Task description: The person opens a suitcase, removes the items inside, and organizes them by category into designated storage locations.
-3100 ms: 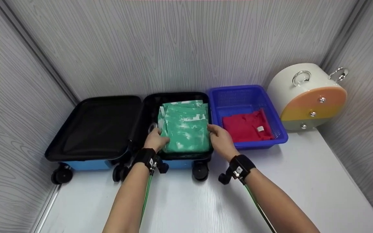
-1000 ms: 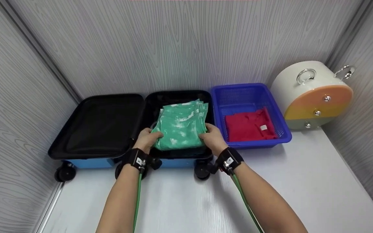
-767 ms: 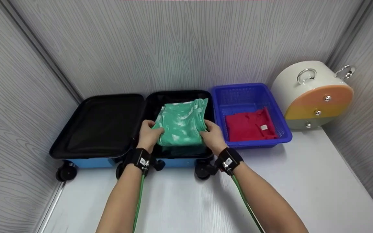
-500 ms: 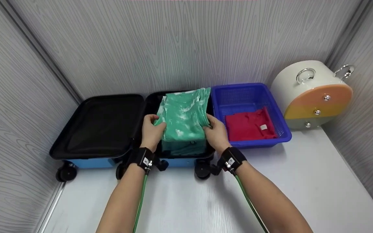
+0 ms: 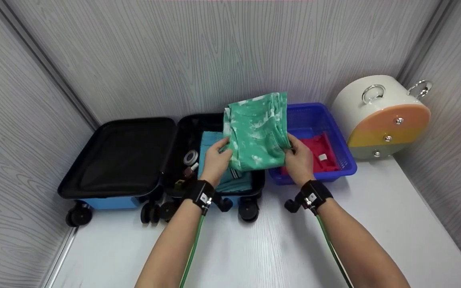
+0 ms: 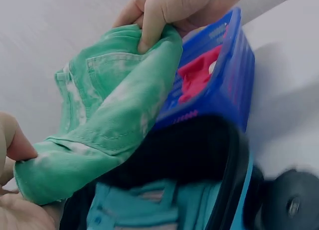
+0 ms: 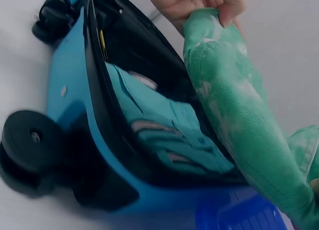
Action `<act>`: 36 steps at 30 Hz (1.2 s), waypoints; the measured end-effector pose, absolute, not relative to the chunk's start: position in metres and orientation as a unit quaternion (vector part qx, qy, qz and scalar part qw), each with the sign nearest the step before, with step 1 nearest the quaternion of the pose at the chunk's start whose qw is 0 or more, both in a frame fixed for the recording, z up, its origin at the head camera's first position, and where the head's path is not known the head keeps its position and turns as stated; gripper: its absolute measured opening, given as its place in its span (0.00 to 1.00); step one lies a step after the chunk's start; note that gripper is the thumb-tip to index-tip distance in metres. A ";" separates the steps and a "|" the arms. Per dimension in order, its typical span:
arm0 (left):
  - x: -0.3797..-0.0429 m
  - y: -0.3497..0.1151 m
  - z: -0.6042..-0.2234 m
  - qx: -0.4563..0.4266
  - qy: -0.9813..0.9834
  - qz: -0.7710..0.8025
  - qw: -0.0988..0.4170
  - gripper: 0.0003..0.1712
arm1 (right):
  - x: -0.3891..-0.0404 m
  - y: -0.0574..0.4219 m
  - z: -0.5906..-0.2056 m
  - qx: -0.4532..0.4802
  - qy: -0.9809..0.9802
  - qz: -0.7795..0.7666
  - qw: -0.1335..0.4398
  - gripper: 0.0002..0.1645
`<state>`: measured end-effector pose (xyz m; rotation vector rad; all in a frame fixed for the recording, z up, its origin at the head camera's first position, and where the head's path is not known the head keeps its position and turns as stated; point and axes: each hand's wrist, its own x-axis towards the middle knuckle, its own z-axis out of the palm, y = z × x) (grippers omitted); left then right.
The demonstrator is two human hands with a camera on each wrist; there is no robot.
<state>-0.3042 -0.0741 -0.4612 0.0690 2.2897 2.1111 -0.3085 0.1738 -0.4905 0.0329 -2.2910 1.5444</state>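
A pair of folded green-and-white tie-dye pants (image 5: 256, 134) hangs in the air above the suitcase's right half and the basket's left side. My left hand (image 5: 217, 160) pinches the left edge, thumb on top. My right hand (image 5: 299, 161) grips the right edge. Stitching and a pocket show on the cloth in the left wrist view. Below, in the open blue suitcase (image 5: 259, 176) with black lining, lies a folded teal garment (image 5: 211, 140) with striped trim. The pants partly cover it. A red folded garment (image 5: 326, 150) lies in the blue basket (image 5: 348, 166).
Left of the teal garment sit a grey ring-shaped roll (image 5: 191, 157), a small bottle with a white cap (image 5: 190, 170) and a small yellowish item (image 5: 179, 184). The suitcase's other half (image 5: 124, 156) lies flat at left. A round white drawer box (image 5: 382, 116) stands at right.
Both hands have lifted the green pants out of the suitcase and carried them up and to the right. The teal garment and small items beneath have come into view.
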 end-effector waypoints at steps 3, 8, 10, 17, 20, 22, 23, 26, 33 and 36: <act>-0.308 -0.055 -0.463 0.041 0.738 0.673 0.033 0.33 | -0.308 0.193 -0.493 -0.005 -0.818 0.535 0.212 0.32; -0.313 -0.024 -0.468 0.058 0.737 0.673 0.037 0.32 | -0.310 0.219 -0.497 -0.022 -0.822 0.514 0.245 0.31; -0.316 -0.013 -0.471 0.058 0.740 0.669 0.029 0.31 | -0.310 0.227 -0.498 -0.030 -0.821 0.514 0.245 0.31; -0.320 0.015 -0.482 0.058 0.753 0.655 0.021 0.28 | -0.310 0.252 -0.502 -0.067 -0.830 0.499 0.241 0.32; -0.320 0.023 -0.486 0.054 0.763 0.644 0.028 0.28 | -0.311 0.258 -0.504 -0.075 -0.835 0.488 0.244 0.32; -0.319 0.027 -0.489 0.050 0.770 0.635 0.035 0.27 | -0.311 0.262 -0.504 -0.078 -0.836 0.486 0.242 0.32; -0.319 0.029 -0.490 0.050 0.773 0.631 0.040 0.27 | -0.311 0.264 -0.505 -0.081 -0.836 0.486 0.242 0.32; -0.318 0.034 -0.493 0.059 0.778 0.623 0.059 0.28 | -0.310 0.268 -0.508 -0.090 -0.834 0.489 0.239 0.31; -0.317 0.044 -0.497 0.102 0.823 0.553 0.084 0.30 | -0.311 0.275 -0.518 -0.107 -0.837 0.485 0.230 0.31; -0.317 0.048 -0.495 0.124 0.863 0.481 0.090 0.30 | -0.310 0.276 -0.522 -0.117 -0.844 0.479 0.209 0.31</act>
